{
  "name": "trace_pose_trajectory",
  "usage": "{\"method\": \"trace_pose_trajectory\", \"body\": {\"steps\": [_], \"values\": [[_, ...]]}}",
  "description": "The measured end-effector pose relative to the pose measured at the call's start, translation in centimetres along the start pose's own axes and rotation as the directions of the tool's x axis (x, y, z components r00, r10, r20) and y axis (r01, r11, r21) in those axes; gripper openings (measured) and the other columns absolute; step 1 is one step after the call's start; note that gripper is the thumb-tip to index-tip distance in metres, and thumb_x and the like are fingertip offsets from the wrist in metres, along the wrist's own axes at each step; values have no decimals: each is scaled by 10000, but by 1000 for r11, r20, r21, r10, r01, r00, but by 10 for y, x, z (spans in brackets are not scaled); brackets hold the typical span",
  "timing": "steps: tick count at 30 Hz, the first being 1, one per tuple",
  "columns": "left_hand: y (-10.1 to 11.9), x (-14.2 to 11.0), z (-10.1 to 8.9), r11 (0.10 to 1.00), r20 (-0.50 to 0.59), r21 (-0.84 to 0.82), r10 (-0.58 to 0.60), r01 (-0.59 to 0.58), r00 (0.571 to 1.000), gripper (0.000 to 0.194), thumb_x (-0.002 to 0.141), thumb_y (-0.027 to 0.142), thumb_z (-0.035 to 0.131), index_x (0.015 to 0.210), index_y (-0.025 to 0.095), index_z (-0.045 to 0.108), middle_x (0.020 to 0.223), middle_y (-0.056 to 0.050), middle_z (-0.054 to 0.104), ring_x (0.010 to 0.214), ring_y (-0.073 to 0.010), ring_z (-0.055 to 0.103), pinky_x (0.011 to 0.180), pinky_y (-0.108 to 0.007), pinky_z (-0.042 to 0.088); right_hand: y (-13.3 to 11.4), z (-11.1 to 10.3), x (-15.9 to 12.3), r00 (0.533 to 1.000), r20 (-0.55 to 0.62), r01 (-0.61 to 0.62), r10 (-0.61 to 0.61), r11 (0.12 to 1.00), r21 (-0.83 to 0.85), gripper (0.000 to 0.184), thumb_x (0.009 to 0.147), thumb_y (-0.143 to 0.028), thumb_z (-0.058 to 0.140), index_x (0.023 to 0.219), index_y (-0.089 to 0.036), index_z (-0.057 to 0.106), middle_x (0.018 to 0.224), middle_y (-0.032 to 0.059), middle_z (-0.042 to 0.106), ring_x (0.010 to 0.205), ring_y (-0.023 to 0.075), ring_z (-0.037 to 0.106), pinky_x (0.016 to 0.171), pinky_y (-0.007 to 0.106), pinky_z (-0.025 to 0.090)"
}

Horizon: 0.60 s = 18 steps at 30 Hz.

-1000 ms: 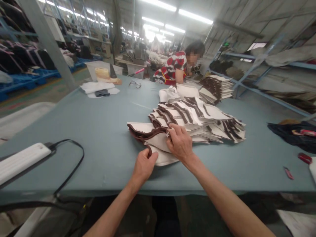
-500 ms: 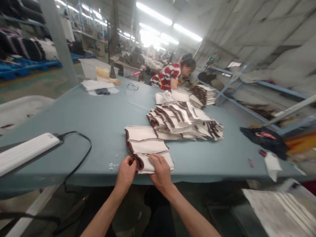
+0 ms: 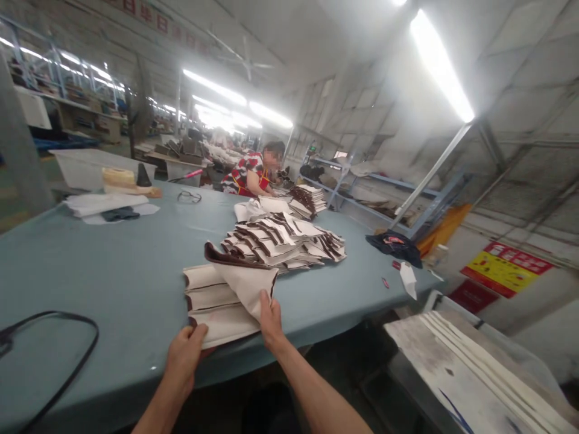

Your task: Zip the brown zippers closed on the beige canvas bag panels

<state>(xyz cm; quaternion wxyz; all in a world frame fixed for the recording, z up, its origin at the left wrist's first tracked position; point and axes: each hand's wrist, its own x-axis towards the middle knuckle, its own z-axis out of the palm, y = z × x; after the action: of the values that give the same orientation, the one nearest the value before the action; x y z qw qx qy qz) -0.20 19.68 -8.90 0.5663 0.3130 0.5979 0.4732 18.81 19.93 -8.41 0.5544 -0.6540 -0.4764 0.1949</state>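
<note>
Several cream fabric pieces (image 3: 210, 298) with dark brown edges lie overlapped near the front edge of the table. My left hand (image 3: 184, 346) is closed on their near left corner, thumb on top. With its fingers closed, my right hand (image 3: 271, 316) grips the right side of one fabric piece (image 3: 248, 282). That piece is raised and bent, and its far brown edge curls up at the left. Just behind it, a larger heap of similar fabric pieces (image 3: 289, 241) touches or nearly touches it; I cannot tell which.
A black cable (image 3: 90, 355) loops over the blue-green table (image 3: 136, 259) at left. Eyeglasses (image 3: 189, 196), white cloth (image 3: 104, 204) and a yellowish roll (image 3: 118, 178) lie further back. Across the table a person (image 3: 248, 175) leans over more fabric. At right are dark cloth (image 3: 393, 246) and a pale board (image 3: 470, 361).
My view has swung right. The right hand has moved from lying on the fabric to lifting one piece by its right side. The left hand stays at the near left corner.
</note>
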Motion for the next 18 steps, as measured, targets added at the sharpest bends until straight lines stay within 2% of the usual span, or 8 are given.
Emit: {"method": "trace_pose_trajectory", "body": {"steps": [3,5,8,11,13,15,17,18], "values": [[-2,4,1,999,-45,-47,-23,20,999,153,997,204,663,858,146,639,833,0,702,725,-139,691,671,-288,601,-3,-4,2,998,-67,-16,21,997,75,567,1100,-606,409,1159,-142,730,1083,118,804,941,207,767,876,390,607],[-1,5,-1,999,-98,-38,7,-11,995,121,1008,227,633,912,153,624,889,-20,716,775,-163,719,719,-326,629,-7,-10,3,997,-80,19,-11,995,101,636,1094,-633,359,1157,-132,745,1090,145,808,963,226,758,887,379,593],[6,4,-10,992,-172,74,117,-105,978,135,905,308,648,917,181,605,891,-67,726,914,-294,759,884,-491,642,-15,-23,4,994,-50,106,-101,989,107,684,1034,-703,407,1097,-132,779,995,127,818,919,250,733,852,348,569],[17,-2,-23,938,-196,251,291,-239,936,285,759,387,666,954,181,634,1096,-177,749,1216,-453,682,1142,-632,488,-21,-40,11,985,-26,174,-173,980,92,634,995,-713,497,1002,-150,788,825,72,791,771,229,686,751,324,545],[21,-10,-29,872,-172,350,419,-343,891,402,739,424,635,1040,160,662,1403,-243,658,1447,-476,520,1277,-617,328,-25,-53,18,978,-49,205,-202,976,79,612,1030,-674,466,1011,-147,779,848,81,794,770,224,679,745,321,536],[20,-18,-29,732,-98,497,581,-466,808,469,780,469,575,1101,147,690,1560,-250,558,1551,-479,390,1319,-622,227,-28,-66,23,970,-88,233,-227,970,62,598,1066,-628,422,1060,-139,766,925,111,805,820,234,696,779,333,540],[16,-26,-24,536,34,619,712,-574,701,474,828,487,520,1093,151,724,1485,-244,637,1512,-494,443,1288,-675,255,-28,-76,24,958,-113,268,-262,963,39,569,1080,-590,412,1120,-137,753,984,134,811,863,248,712,806,347,550],[14,-29,-20,452,103,645,747,-616,656,462,847,487,507,1078,158,736,1383,-236,708,1435,-488,537,1244,-686,334,-28,-80,24,952,-115,289,-284,957,26,549,1082,-573,418,1149,-139,747,1006,139,812,879,253,720,814,351,556]]}}
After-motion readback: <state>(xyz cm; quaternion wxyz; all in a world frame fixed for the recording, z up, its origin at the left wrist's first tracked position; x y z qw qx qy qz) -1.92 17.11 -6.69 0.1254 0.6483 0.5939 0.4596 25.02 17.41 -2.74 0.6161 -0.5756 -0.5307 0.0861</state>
